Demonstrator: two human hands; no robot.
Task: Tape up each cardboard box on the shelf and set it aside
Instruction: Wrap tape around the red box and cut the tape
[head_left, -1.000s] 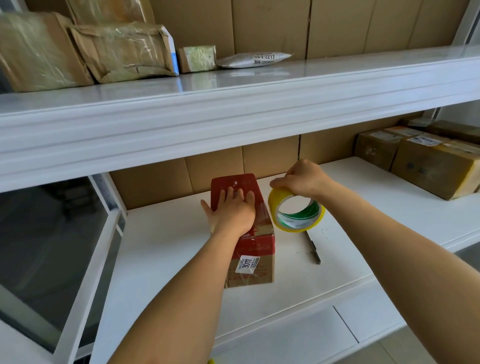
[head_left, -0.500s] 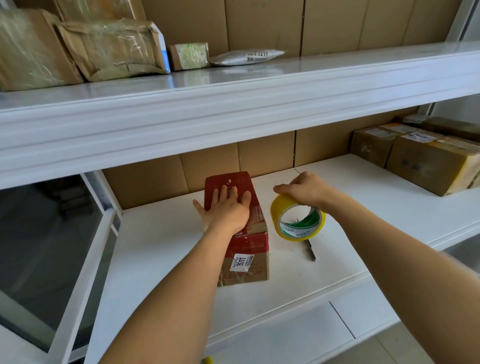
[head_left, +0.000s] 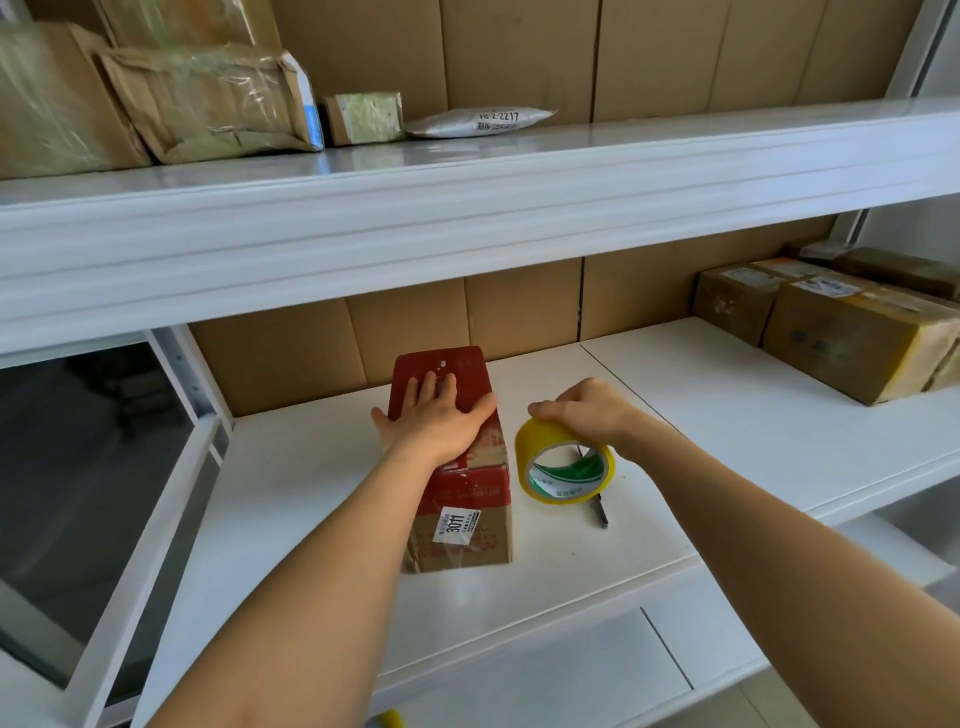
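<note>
On the lower white shelf (head_left: 311, 483) stood a red-topped cardboard box (head_left: 462, 499), and the left hand (head_left: 436, 421) lay flat on its top with fingers straight. Just beside the box to the right, the right hand (head_left: 587, 415) gripped a roll of yellow tape (head_left: 563, 462) from above, fingers curled over its rim. Behind the roll a dark pen-like tool (head_left: 601, 512) lay on the shelf. Taped boxes (head_left: 841, 332) sat at the far right.
</note>
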